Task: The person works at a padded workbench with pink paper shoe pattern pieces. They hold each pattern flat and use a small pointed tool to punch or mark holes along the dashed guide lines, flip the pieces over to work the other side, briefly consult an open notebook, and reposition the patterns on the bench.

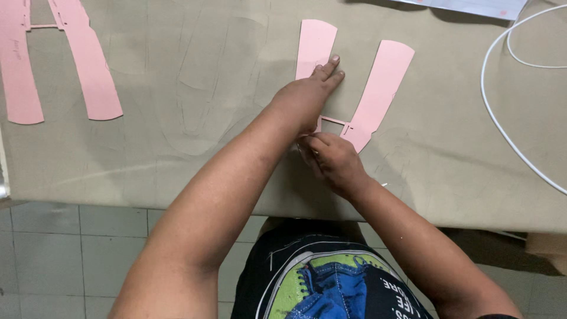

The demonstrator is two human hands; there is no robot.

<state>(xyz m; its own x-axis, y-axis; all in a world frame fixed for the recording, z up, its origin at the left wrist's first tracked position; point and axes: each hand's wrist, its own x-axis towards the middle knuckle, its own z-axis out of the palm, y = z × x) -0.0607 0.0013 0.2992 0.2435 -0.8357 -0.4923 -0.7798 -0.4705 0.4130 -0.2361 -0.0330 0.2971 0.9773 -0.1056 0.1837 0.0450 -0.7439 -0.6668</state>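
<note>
Head view: the work surface is a table covered with a sheet of khaki fabric (195, 118), whose near edge runs across the lower part of the frame above a grey tiled floor (53, 248). A pink paper pattern piece (378, 88), made of two long curved strips joined near their lower ends by a thin crossbar, lies flat on the fabric right of centre. The left hand (307, 94) lies palm down on the left strip of this piece, fingers extended and pressed together, with the fingertips (333, 62) pointing away from the person; the hand is flat and open, pinning the strip to the fabric and not grasping it. The right hand (331, 159) sits just below the crossbar, at the lower end of the pattern piece, with the fingers curled together toward the left hand. The curled fingers appear pinched, but whatever they hold is hidden by the hand itself, so it cannot be told what is gripped. The two hands are touching or nearly touching at the lower end of the left strip. A second pink pattern piece (88, 65) of the same shape lies on the fabric at the far left, well apart from both hands. A white cable (496, 118) curves across the fabric at the right edge. A pale sheet (472, 7) lies at the top right corner, partly out of frame.
</note>
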